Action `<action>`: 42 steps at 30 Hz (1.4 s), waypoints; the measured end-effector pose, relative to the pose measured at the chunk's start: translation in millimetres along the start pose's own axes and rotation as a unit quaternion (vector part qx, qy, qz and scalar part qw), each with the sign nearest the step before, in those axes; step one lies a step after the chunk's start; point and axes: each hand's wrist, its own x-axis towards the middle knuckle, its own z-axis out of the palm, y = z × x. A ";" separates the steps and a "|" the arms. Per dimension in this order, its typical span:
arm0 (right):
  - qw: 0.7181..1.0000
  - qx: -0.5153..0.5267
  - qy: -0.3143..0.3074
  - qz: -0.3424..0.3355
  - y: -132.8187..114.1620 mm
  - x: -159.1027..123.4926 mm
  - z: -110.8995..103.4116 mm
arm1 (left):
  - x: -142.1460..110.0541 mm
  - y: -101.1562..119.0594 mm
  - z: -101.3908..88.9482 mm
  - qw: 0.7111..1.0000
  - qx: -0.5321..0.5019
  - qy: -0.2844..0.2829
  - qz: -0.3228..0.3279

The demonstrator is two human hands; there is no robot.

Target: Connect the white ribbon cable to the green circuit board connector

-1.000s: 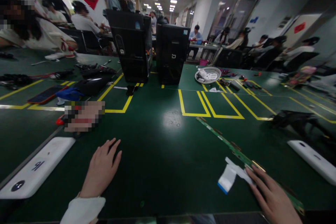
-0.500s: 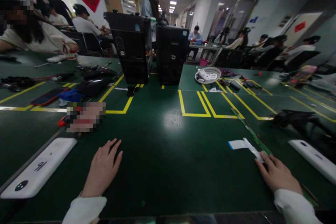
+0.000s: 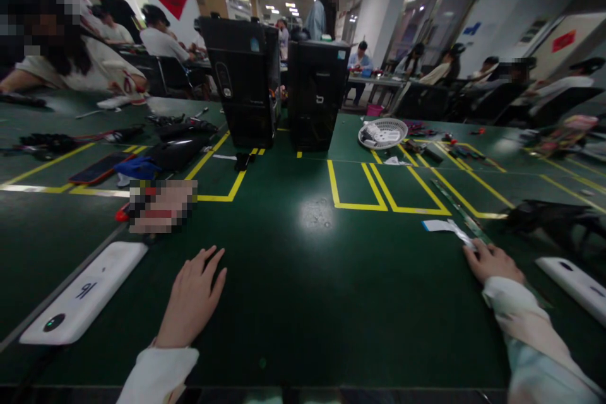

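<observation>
My left hand (image 3: pixel 196 290) lies palm down over the green table (image 3: pixel 331 303), fingers spread, holding nothing. Over on the right, my right hand (image 3: pixel 492 262) has its fingers curled down on a long, thin green circuit-board strip (image 3: pixel 457 208), which runs slantwise under the hand. A white flat ribbon cable (image 3: pixel 440 225) with a blue end sticks out to the left of these fingers. The fingertips touch the cable where it meets the strip. My palm and fingers hide the strip's middle.
White power-bank-like devices lie at left (image 3: pixel 85 293) and right (image 3: pixel 575 287). Two black computer towers (image 3: pixel 315 98) stand at the back, beside a white basket (image 3: pixel 383 132). Yellow tape (image 3: pixel 411 209) marks the tabletop. A black bundle (image 3: pixel 544 221) sits at right. People sit around.
My right hand has slid forward, away from me, with the strip and ribbon cable moving along. My left hand has stayed in place. The view has shifted slightly.
</observation>
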 end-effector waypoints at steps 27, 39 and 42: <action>0.990 -0.003 0.076 -0.120 -18.8 0.7 18.3 | -0.2 -3.6 3.5 1.000 0.004 -0.008 0.004; 0.828 0.111 0.117 -0.538 -165.5 -103.9 30.4 | -0.3 -3.3 1.6 1.000 -0.003 -0.012 -0.002; 0.797 0.129 0.078 -0.585 -198.9 -138.0 22.9 | -0.2 -2.2 0.1 1.000 -0.005 -0.011 -0.007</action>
